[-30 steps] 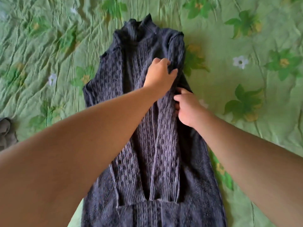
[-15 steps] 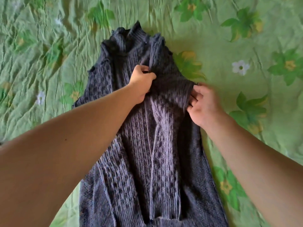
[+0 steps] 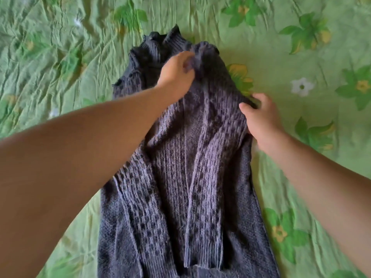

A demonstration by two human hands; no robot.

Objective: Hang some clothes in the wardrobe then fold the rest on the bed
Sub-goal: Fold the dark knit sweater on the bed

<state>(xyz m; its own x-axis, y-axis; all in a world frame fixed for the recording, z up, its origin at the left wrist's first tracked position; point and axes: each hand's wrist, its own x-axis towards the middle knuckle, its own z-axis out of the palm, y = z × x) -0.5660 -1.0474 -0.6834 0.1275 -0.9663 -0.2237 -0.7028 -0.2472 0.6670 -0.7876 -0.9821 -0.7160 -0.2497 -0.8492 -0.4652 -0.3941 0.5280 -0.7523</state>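
I am looking down on a dark grey-purple knitted sweater (image 3: 180, 161), which is lying lengthwise on the green flowered bedspread (image 3: 301, 47); its ribbed collar (image 3: 164, 38) is pointing to the far side and its hem is running out of my view at the near edge. Two cabled sleeves are lying folded down the front, the left sleeve (image 3: 140, 217) and the right sleeve (image 3: 204, 197) resting side by side, their cuffs ending close to the near edge. The left hand (image 3: 176, 75) is stretching in from the near left across the sweater's left half; its curled fingers are pinching a bunch of knit at the far end, just right of the collar, at the top of the right sleeve. That hand is showing some blur, so I am not making out which fingers are closing on the wool. The right hand (image 3: 261, 117) is entering from the near right and grasping the sweater's right edge; the thumb is lying on top of the knit and the other fingers are curling round the outside of the fold, next to the bedspread. The knit is spanning the gap between the two hands on a slant. A white printed flower (image 3: 302, 87) is sitting to the right of the right hand, well apart from the sweater; a yellow printed flower (image 3: 240, 77) is showing just beside the sweater's right shoulder, between the two hands.
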